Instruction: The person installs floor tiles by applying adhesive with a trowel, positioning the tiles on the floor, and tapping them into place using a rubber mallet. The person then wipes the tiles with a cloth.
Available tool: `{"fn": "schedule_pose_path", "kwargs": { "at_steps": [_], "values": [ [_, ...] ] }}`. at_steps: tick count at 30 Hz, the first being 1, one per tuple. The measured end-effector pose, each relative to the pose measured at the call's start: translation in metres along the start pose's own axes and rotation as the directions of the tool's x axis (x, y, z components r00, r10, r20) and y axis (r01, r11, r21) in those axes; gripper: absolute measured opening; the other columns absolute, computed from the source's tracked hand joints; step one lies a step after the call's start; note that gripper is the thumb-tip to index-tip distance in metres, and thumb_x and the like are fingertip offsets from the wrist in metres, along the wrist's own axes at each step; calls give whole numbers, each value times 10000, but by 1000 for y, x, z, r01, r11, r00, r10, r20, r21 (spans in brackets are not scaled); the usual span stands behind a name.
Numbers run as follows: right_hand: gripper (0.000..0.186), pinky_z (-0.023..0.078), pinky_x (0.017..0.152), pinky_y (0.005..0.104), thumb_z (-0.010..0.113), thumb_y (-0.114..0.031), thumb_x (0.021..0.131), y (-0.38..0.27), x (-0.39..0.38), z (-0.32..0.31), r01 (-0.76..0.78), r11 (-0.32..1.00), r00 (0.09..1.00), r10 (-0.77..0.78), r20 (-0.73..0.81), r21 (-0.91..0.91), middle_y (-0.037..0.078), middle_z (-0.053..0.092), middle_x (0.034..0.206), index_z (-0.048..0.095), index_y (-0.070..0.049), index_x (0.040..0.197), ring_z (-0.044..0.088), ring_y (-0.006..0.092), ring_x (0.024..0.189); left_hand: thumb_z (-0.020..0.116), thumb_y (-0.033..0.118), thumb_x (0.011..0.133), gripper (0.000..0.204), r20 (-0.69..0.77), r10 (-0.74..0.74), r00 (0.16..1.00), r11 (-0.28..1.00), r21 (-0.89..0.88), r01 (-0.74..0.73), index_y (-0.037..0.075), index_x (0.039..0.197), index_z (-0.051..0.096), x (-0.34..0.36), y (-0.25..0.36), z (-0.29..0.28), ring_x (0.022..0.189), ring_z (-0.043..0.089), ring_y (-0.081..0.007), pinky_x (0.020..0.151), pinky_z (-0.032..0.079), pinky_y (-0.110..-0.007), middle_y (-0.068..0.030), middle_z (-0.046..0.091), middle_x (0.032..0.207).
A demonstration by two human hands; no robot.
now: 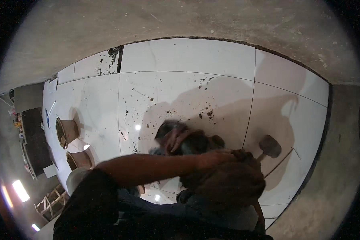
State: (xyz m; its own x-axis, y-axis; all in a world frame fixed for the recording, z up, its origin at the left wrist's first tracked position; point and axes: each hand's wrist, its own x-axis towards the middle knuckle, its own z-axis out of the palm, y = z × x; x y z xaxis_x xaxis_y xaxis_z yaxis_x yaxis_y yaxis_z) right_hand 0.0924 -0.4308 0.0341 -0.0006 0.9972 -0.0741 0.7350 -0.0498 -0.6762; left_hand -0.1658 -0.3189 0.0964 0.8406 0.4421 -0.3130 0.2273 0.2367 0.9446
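A person crouches over a floor of large glossy white tiles (188, 60), their thin dark seams bending toward the rim of the view and the smooth glaze speckled with dark crumbs of mortar. Rough grey concrete (108, 24) borders the tiled patch along its far edge and right side.

The left forearm crosses from the lower left toward the middle, ending in the left hand (222, 157), which lies over the right hand (228, 180); both are in shadow and blurred, so how far either is open cannot be told. From this cluster a thin handle runs up to the blocky dark head of a rubber mallet (270, 146), hovering near the right edge of the tiled floor; which hand grips it is unclear. Beside it a thin straight rod (280, 162) lies slanting on the tile.

Just beyond the hands sits a dark, blurred lump with a pinkish patch (176, 136); its nature is unclear.

By the floor's left edge stand two round, tapered brownish buckets (66, 131), (79, 159).
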Motion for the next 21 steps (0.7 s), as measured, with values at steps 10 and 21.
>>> {"fn": "schedule_pose_path", "kwargs": {
  "at_steps": [10, 21],
  "values": [
    [504, 446, 858, 458, 655, -218, 797, 3, -5, 27, -164, 986, 969, 163, -187, 7, 207, 507, 1124, 430, -22, 1203, 516, 351, 1034, 436, 228, 934, 377, -231, -334, 914, 400, -912, -84, 12, 1240, 480, 59, 90, 48, 1099, 506, -244, 982, 381, -352, -136, 533, 1206],
    [721, 400, 944, 493, 660, -271, 825, -45, 43, 92, -216, 975, 935, 193, -298, -48, 238, 423, 1281, 264, -15, 1370, 460, 367, 1144, 483, 175, 873, 355, -581, -263, 770, 964, -190, 186, 17, 1191, 495, 86, 35, 9, 1053, 524, -381, 938, 405, -451, -218, 537, 1156]
  ]
}}
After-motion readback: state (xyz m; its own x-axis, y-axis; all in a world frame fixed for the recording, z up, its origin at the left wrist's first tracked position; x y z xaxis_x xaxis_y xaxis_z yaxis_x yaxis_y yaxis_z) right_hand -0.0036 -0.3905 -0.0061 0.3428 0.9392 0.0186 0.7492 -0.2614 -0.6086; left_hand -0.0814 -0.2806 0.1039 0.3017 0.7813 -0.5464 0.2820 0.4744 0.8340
